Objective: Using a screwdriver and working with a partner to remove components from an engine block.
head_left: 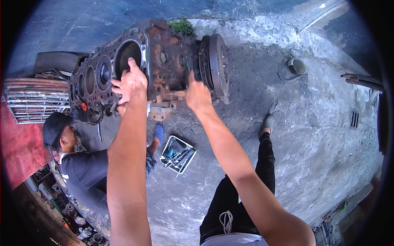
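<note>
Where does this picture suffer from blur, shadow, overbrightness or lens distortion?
In the head view, edges curve toward the rim and black fills the corners; the person's bare right hand looks slightly blurred, their bare left hand crisper; the large round bore in the rusty brown metal engine block is dark inside; the whitish concrete strip near the top looks bright.

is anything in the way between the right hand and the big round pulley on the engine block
Nothing visible does. The right hand is right beside the pulley at the end of the engine block, index finger extended; whether it touches either is unclear.
</note>
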Available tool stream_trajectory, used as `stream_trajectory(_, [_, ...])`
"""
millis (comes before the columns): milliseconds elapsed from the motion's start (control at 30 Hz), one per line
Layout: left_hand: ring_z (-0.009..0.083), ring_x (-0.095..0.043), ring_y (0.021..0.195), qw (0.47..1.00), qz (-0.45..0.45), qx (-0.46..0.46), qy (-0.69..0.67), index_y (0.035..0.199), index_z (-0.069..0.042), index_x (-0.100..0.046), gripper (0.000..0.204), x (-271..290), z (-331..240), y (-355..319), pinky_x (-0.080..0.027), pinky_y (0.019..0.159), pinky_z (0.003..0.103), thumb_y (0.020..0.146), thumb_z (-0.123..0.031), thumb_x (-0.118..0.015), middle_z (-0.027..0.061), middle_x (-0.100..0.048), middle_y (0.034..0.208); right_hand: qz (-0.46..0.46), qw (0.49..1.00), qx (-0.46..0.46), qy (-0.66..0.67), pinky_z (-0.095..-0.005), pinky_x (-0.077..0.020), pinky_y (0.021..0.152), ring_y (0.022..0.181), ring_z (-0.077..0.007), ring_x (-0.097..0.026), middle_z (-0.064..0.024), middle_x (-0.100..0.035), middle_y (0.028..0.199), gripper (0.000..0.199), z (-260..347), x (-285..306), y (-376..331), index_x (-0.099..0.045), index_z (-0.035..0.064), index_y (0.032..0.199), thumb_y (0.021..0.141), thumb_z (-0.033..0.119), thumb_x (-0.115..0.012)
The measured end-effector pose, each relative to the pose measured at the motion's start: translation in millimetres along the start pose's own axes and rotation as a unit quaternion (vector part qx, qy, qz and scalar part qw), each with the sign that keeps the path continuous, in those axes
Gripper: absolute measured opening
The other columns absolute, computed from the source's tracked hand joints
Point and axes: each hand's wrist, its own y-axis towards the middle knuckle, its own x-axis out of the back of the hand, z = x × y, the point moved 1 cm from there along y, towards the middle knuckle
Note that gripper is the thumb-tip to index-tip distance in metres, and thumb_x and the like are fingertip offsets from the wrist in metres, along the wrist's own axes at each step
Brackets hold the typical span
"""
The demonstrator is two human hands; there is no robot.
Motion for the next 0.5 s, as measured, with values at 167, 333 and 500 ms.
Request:
stream_trajectory(167, [0.0349, -0.011, 0.151, 1.0, 0.0, 0.0, -0.004, 0.142, -0.022, -0.055, 0.077, -0.2, -0.3, 0.0, -0.015, 0.114, 0.069, 0.092, -0.073, -0.027, 0.0153, -0.014, 0.164, -0.032, 0.998, 0.016, 0.06, -0.0547, -0.0515, 0.09, 0.096, -0.0483, -0.066, -0.0358, -0.066, 0.097, 0.058, 1.8, 2.8, 15.5, -0.039, 0.0022, 0.147, 0.091, 0.01, -0.048])
stream_trajectory(333, [0.0345, -0.011, 0.151, 1.0, 0.0, 0.01, -0.007, 0.142, -0.017, -0.055, 0.079, 2.5, 1.5, -1.4, -0.015, 0.113, 0.069, 0.092, -0.073, -0.03, 0.0151, -0.015, 0.164, -0.072, 0.986, -0.013, 0.149, -0.0558, -0.0493, 0.091, 0.094, -0.051, -0.064, -0.0343, -0.065, 0.095, 0.049, -31.7, -23.0, -38.4, -0.049, 0.0074, 0.142, 0.094, 0.015, -0.047])
stream_trajectory(500, [0.0351, -0.012, 0.15, 1.0, 0.0, 0.005, -0.006, 0.141, -0.017, -0.056, 0.078, 0.8, -3.6, -0.1, -0.015, 0.113, 0.069, 0.092, -0.071, -0.029, 0.015, -0.014, 0.164, -0.048, 0.992, -0.009, 0.112, -0.055, -0.0518, 0.088, 0.094, -0.0492, -0.065, -0.0354, -0.065, 0.098, 0.049, -32.9, -8.9, 1.2, -0.05, 0.0032, 0.14, 0.092, 0.015, -0.049])
